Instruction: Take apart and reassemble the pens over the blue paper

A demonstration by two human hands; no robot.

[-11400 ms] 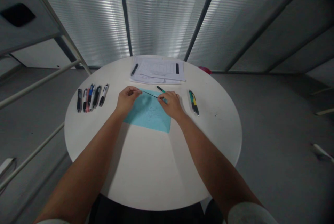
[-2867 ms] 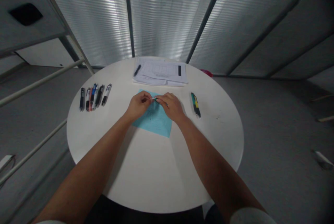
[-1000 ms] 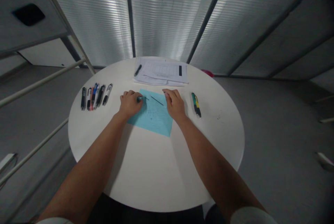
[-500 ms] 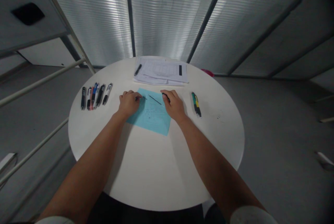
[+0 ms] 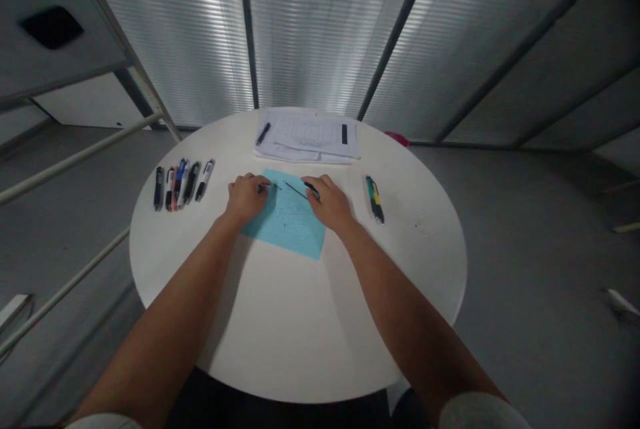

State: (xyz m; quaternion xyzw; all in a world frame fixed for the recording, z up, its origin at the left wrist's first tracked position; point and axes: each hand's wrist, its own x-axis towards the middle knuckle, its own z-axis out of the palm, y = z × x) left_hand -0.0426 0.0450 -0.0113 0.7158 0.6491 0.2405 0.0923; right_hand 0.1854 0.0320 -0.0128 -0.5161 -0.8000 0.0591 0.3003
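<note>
A sheet of blue paper (image 5: 287, 232) with faint marks lies on the table beneath both hands. My left hand (image 5: 244, 197) is at its left edge, fingers closed on a small dark pen part (image 5: 261, 188) with a thin tip pointing right. My right hand (image 5: 331, 204) is over the right side, with a black pen barrel (image 5: 311, 186) held in its fingers. A thin dark pen refill (image 5: 295, 189) lies slantwise on the sheet, its lower right end by my right fingertips. I cannot tell whether those fingertips grip the refill.
Several pens (image 5: 183, 182) lie in a row on the left of the round white table (image 5: 280, 329). Green and yellow pens (image 5: 375, 200) are at right. Behind the blue sheet is a paper stack (image 5: 310, 139) with a black pen (image 5: 263, 134) on it.
My right hand has shifted a little left and down, bringing its fingertips to the refill's end. The black barrel now shows more between the fingers. My left hand stays nearly still.
</note>
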